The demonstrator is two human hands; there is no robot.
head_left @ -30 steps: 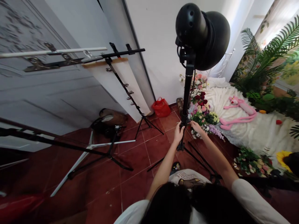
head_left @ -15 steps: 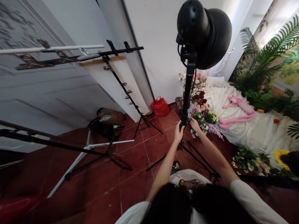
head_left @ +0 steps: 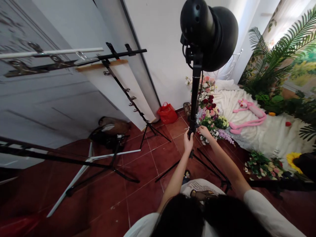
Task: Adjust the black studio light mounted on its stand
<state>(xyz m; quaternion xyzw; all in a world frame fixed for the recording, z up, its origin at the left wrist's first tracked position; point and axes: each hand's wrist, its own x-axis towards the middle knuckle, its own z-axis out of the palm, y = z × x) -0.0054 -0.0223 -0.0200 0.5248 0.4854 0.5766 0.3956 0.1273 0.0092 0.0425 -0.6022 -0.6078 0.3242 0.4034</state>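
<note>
Upper garment: white T-shirt [head_left: 215,187] with loose sleeves [head_left: 266,207] ending near the elbows. Front marking: print [head_left: 201,194] in brown and yellow, adjoining rows of small, illegible lettering. Footwear: dark shoe [head_left: 187,175] bearing pale decoration.

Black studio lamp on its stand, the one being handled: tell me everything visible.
The lamp has a rounded, dark, smooth-looking housing with small round holes behind, flaring into a wider hood. Its front faces away, so whether it is lit cannot be told. A black cable loops beside its bracket. Below, a black pole stands roughly upright, with thin legs spread over the red tiles. The left hand wraps the pole; the right hand's fingers are at its other side.
</note>
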